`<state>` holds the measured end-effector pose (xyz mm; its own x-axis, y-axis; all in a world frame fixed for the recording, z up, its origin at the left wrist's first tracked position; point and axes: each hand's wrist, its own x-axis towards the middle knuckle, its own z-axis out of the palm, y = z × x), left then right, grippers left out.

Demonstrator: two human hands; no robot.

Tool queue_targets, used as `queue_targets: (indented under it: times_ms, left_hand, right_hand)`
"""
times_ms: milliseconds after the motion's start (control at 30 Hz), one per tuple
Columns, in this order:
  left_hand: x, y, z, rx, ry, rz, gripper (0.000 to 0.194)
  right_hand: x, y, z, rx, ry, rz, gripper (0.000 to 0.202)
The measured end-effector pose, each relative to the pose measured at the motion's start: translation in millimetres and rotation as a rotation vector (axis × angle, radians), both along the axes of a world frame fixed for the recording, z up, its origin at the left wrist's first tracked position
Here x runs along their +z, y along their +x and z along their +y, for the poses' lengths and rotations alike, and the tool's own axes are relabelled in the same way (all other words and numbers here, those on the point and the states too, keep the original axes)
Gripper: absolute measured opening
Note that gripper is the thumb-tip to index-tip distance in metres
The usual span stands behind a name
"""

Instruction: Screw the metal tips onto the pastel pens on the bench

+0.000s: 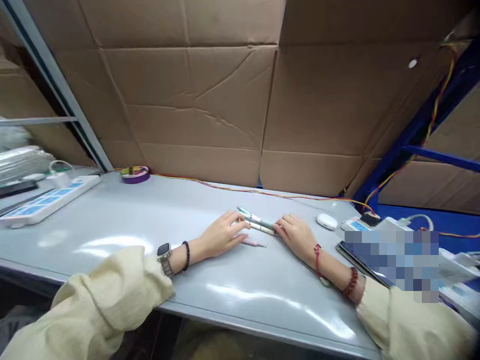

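Several slim pens lie together on the grey tabletop between my hands. One is a blue-and-white pen [252, 216], and just in front of it is a white pen [261, 228] with dark bands. Nearer to me, a pink pen [255, 243] pokes out from beside my left fingers. My left hand [224, 235] rests at the pens' left ends, its fingers bent and apart. At the right ends, my right hand [296, 236] has thumb and fingertips closed on the pens; its fingers partly hide which one they grip.
A white mouse [327, 221] sits right of my right hand, before a power strip and chargers. A dark flat stack [360, 262] lies near my right forearm. At left are a white power strip [52, 200] and a purple tape roll [135, 174]. Thin wires [225, 188] run along the cardboard wall.
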<state>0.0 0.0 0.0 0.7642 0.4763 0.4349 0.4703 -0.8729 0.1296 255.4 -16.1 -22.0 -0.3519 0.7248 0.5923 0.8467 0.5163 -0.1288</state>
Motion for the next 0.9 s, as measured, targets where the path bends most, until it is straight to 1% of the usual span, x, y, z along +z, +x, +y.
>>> queue_targets:
  times_ms: [67,133,233,300,367,433,533,633,767,900]
  left_hand:
    - [-0.4,-1,0,0.015,0.057,-0.058,0.024]
    - [-1.1,-1,-1,0.011,0.114,-0.11,0.031]
    - [-3.0,1,-7,-0.036,0.206,-0.181,0.044]
    - [-4.4,4,-14,-0.037,0.259,-0.195,0.042]
    - [-5.0,6,-19,-0.006,0.309,-0.188,0.032]
    - [-4.2,7,-22,0.012,0.323,-0.158,0.022]
    - [-1.9,7,-22,-0.007,0.297,-0.102,0.016]
    - [-1.6,6,-19,-0.028,0.236,-0.02,0.02]
    - [-7.2,8,-17,0.024,0.054,0.119,0.025]
    - [-11.2,8,-19,0.057,-0.002,0.178,0.022]
  right_hand:
    - [3.7,-1,-3,-0.026,0.015,0.048,0.039]
    - [6.6,-4,-8,-0.012,0.02,0.106,0.038]
    - [8.8,-14,-22,0.086,0.003,0.221,0.035]
    - [8.9,-21,-30,0.173,0.011,0.209,0.036]
    - [8.7,-25,-35,0.243,0.052,0.152,0.039]
    - [8.5,-27,-37,0.28,0.092,0.1,0.041]
    - [8.3,-26,-37,0.289,0.109,0.058,0.039]
    - [8.3,-25,-36,0.292,0.125,0.023,0.037]
    - [8.7,-26,-34,0.305,0.142,-0.017,0.04]
    - [7.1,-27,-32,0.323,0.134,-0.017,0.042]
